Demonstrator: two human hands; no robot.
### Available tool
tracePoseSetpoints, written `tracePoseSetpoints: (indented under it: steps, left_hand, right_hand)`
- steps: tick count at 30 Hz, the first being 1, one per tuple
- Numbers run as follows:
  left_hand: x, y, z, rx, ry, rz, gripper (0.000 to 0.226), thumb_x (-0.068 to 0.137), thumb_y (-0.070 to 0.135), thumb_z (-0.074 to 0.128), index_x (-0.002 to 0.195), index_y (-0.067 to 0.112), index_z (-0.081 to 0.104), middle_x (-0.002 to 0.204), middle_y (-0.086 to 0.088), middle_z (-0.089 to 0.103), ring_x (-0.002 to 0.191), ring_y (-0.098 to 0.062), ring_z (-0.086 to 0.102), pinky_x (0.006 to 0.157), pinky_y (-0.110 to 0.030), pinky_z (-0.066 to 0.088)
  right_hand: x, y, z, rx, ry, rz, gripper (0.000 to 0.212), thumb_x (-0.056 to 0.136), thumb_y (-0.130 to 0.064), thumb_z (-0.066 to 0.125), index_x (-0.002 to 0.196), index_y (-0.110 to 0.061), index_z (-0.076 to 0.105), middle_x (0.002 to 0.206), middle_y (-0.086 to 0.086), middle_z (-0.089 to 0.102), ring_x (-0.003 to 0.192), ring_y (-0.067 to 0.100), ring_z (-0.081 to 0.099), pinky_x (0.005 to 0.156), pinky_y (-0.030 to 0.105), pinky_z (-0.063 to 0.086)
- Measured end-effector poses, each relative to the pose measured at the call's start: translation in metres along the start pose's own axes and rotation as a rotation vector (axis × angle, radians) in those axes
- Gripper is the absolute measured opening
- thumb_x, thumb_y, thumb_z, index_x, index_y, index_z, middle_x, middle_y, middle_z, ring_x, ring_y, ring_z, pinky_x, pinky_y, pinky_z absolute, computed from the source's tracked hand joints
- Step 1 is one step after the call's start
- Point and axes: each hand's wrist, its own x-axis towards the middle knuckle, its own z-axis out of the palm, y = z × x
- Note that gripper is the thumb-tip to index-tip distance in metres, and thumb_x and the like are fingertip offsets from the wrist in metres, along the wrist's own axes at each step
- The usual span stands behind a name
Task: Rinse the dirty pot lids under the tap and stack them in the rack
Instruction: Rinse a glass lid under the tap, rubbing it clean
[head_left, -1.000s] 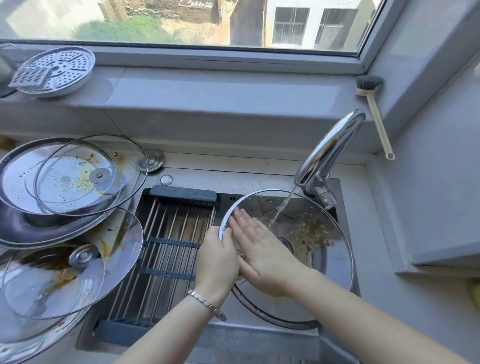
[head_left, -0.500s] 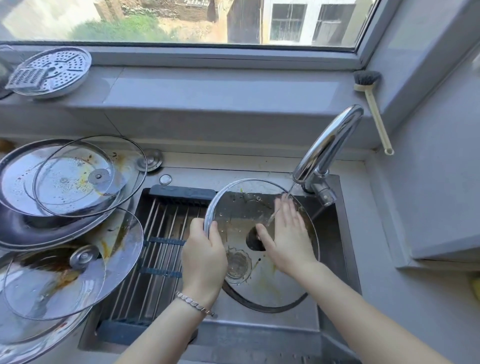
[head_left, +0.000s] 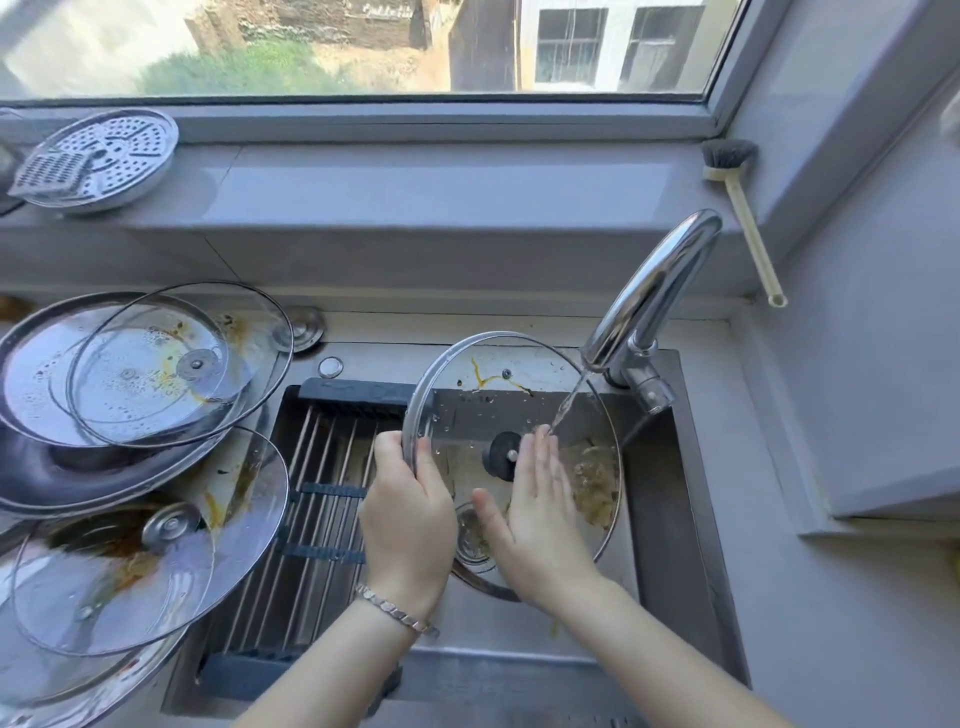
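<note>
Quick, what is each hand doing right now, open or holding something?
Left hand: grips the left rim of the glass pot lid.
Right hand: open, straight fingers flat against the lid's glass, under the stream from the tap.

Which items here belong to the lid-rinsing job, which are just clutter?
Job: glass lid, gripped by left hand, flat right hand on it; running tap; dirty lids piled at left; roll-up rack across sink.
Clutter: perforated steamer plate on sill; dish brush in window corner.
</note>
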Motion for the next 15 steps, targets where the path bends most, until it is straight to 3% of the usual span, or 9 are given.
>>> tracePoseSetpoints:
  steps: [3, 4, 7, 10, 13, 15]
  left_hand:
    - [-0.009, 0.001, 0.003, -0.050, -0.037, -0.023, 0.016, 0.097, 0.023, 0.037, 0.087, 0.013, 0.044, 0.055, 0.001, 0.048, 0.049, -0.026, 0.051, 0.051, -0.040, 0.042]
    - [-0.012, 0.002, 0.005, -0.058, -0.050, -0.026, 0.016, 0.097, 0.023, 0.038, 0.087, 0.012, 0.045, 0.055, 0.002, 0.047, 0.048, -0.025, 0.048, 0.051, -0.041, 0.042]
    - [-0.020, 0.001, 0.007, -0.093, -0.090, -0.073, 0.016, 0.097, 0.021, 0.040, 0.085, 0.011, 0.048, 0.060, 0.003, 0.052, 0.053, -0.017, 0.051, 0.056, -0.036, 0.044]
    - [-0.022, 0.001, 0.008, -0.145, -0.101, -0.088, 0.016, 0.097, 0.019, 0.041, 0.084, 0.012, 0.049, 0.061, 0.003, 0.053, 0.054, -0.002, 0.051, 0.052, -0.022, 0.039]
    - [-0.022, -0.001, 0.011, -0.204, -0.116, -0.087, 0.016, 0.097, 0.023, 0.040, 0.085, 0.017, 0.048, 0.057, 0.002, 0.051, 0.047, -0.008, 0.047, 0.053, -0.038, 0.043]
    - [-0.019, -0.004, 0.010, -0.269, -0.129, -0.113, 0.019, 0.097, 0.029, 0.040, 0.079, 0.026, 0.046, 0.058, -0.001, 0.051, 0.049, -0.022, 0.050, 0.051, -0.049, 0.048]
  right_hand:
    - [0.018, 0.007, -0.016, 0.028, 0.155, 0.242, 0.102, 0.074, -0.080, -0.004, 0.144, -0.008, -0.021, 0.150, 0.009, -0.032, 0.136, 0.015, -0.032, 0.114, 0.033, -0.016]
    - [0.018, 0.005, -0.018, 0.023, 0.180, 0.225, 0.100, 0.075, -0.079, -0.005, 0.143, -0.008, -0.022, 0.150, 0.009, -0.032, 0.136, 0.015, -0.033, 0.114, 0.034, -0.017]
    - [0.007, -0.011, -0.011, -0.032, 0.115, -0.146, 0.087, 0.074, -0.074, -0.012, 0.140, -0.018, -0.026, 0.146, -0.003, -0.038, 0.134, 0.005, -0.035, 0.109, 0.022, -0.025]
    - [0.012, -0.015, -0.012, -0.039, 0.133, -0.232, 0.074, 0.082, -0.068, -0.001, 0.140, -0.026, -0.020, 0.147, -0.012, -0.030, 0.135, -0.003, -0.030, 0.107, 0.016, -0.024]
    - [0.027, -0.022, -0.021, -0.036, 0.300, -0.138, 0.071, 0.086, -0.055, 0.005, 0.147, -0.019, -0.006, 0.149, -0.011, -0.019, 0.137, -0.001, -0.021, 0.110, 0.020, -0.021]
    - [0.035, -0.031, -0.024, -0.070, 0.381, -0.139, 0.071, 0.088, -0.050, 0.009, 0.148, -0.012, 0.005, 0.149, -0.005, -0.012, 0.140, 0.007, -0.013, 0.112, 0.026, -0.017]
